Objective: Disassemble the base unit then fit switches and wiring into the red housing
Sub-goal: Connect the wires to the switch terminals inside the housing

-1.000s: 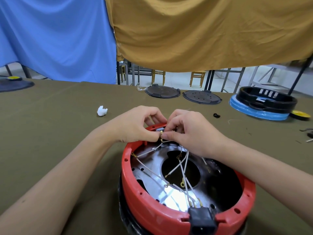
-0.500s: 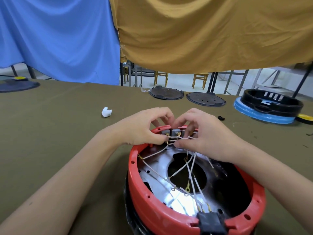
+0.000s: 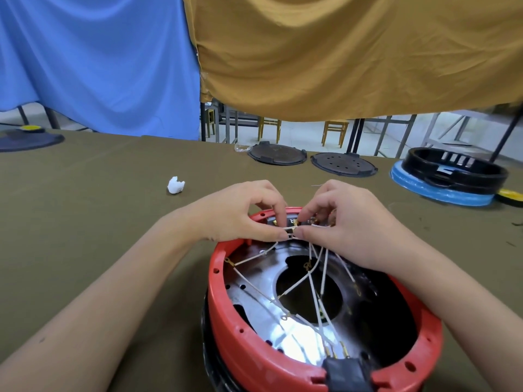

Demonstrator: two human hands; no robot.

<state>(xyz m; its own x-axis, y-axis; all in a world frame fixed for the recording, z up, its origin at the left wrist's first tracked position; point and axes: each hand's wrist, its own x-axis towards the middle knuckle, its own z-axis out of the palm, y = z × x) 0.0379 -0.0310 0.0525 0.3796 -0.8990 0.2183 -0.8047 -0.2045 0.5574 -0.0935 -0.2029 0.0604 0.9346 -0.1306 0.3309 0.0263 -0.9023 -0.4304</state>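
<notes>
— Both hands have shifted slightly right along the red housing (image 3: 283, 360)'s far rim.

— I see left hand (image 3: 237, 213) and right hand (image 3: 348, 222) pinching white wiring (image 3: 291, 232); possibly a terminal.

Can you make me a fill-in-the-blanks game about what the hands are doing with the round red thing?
1. Both hands pinch thin ____ wires at the far rim.
2. The housing is coloured ____.
3. The black power socket sits on the rim ____ to the person.
4. The left hand and right hand meet ____ the housing.

Missing words: white; red; nearest; above
</notes>
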